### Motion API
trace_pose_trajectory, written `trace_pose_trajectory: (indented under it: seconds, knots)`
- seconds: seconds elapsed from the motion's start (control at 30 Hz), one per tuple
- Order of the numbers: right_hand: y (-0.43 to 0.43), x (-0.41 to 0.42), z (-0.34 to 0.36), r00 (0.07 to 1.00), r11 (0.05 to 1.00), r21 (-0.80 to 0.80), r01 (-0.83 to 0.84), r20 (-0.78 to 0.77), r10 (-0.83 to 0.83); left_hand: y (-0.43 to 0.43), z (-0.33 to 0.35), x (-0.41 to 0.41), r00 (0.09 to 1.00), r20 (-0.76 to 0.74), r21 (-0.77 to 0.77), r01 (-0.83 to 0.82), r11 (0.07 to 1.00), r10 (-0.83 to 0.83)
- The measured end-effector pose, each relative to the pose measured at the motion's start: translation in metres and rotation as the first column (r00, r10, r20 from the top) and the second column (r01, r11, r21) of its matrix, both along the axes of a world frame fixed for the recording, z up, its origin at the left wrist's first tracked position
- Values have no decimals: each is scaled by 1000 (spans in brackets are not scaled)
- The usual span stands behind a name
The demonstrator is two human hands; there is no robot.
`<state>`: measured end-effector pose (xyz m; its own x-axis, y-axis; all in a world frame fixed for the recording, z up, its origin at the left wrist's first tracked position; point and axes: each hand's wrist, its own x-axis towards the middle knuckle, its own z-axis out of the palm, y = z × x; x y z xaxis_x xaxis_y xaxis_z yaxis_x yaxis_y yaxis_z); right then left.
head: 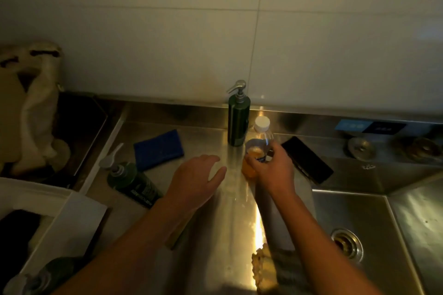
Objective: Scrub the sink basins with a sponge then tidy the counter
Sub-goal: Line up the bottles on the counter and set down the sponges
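The plastic bottle (260,141), white-capped and part filled with orange liquid, is grasped around its body by the right hand (271,167), just in front of an upright green pump dispenser (237,124). The left hand (194,179) is held relaxed with fingers spread above the steel counter (235,199), grasping nothing. The blue sponge (158,148) is seen flat on the counter at left, near a dark green bottle (134,184) laid on its side. The sink basin (374,218) is seen at right, with a black phone (306,159) behind it.
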<state>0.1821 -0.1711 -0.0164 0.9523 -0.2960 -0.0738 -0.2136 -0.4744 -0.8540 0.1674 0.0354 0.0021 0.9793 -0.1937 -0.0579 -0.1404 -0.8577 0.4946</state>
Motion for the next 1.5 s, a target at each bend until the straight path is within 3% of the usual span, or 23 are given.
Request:
trace_pose_trajectory:
  seconds: [0.13, 0.37, 0.8, 1.1, 1.5]
  knots:
    - [-9, 41, 0, 1000, 999, 35, 29, -13, -28, -5, -15, 34, 998, -51, -84, -30, 996, 26]
    - [-10, 91, -12, 998, 996, 62, 61, 25, -63, -8, -31, 64, 998, -59, -92, -34, 995, 28]
    - [-24, 77, -18, 999, 999, 30, 33, -14, -32, -11, -29, 59, 999, -33, -79, -15, 997, 12]
    - [-25, 4, -16, 998, 999, -1, -52, -39, 52, -12, -5, 10, 1000, -5, 6, 8, 1000, -8]
    - [59, -73, 22, 943, 943, -35, -332, -6, 332, 51, 47, -125, 969, 75, -3, -236, 972, 235]
